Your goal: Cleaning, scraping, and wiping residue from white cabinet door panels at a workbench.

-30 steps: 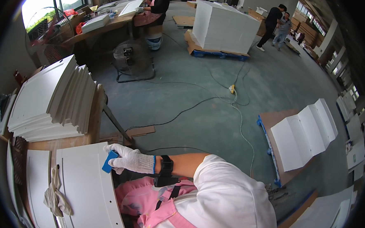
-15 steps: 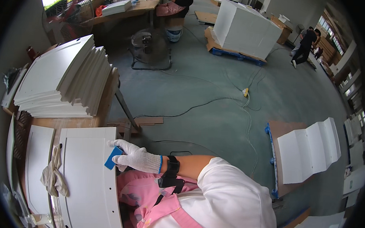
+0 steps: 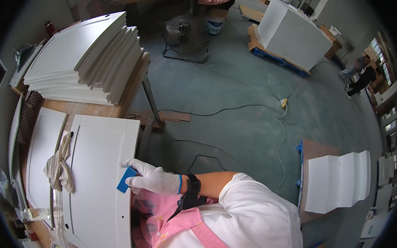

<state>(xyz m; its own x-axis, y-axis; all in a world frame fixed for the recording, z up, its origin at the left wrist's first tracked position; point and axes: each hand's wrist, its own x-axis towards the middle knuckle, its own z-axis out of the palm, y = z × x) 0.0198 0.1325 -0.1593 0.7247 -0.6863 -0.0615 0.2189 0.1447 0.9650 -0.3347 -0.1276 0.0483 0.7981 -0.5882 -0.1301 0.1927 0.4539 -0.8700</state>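
A hand (image 3: pixel 153 179) in a white knit glove has its fingers closed around a small blue block (image 3: pixel 124 179), pressed to the right edge of a smooth white panel (image 3: pixel 98 163) with a recessed centre. A crumpled rag (image 3: pixel 60 164) lies on the panel's left edge, and a fanned stack (image 3: pixel 83 59) of like panels fills the far end of the wooden bench (image 3: pixel 87 109). Beyond its right edge a cable (image 3: pixel 235 110) crosses the grey-green concrete floor (image 3: pixel 237 72).

One hand (image 3: pixel 153 180) visible, in a white knit work glove with a blue cuff band. Black strap on the wrist, at 3 o'clock from the glove. White short-sleeved top; pink apron with crossing straps.
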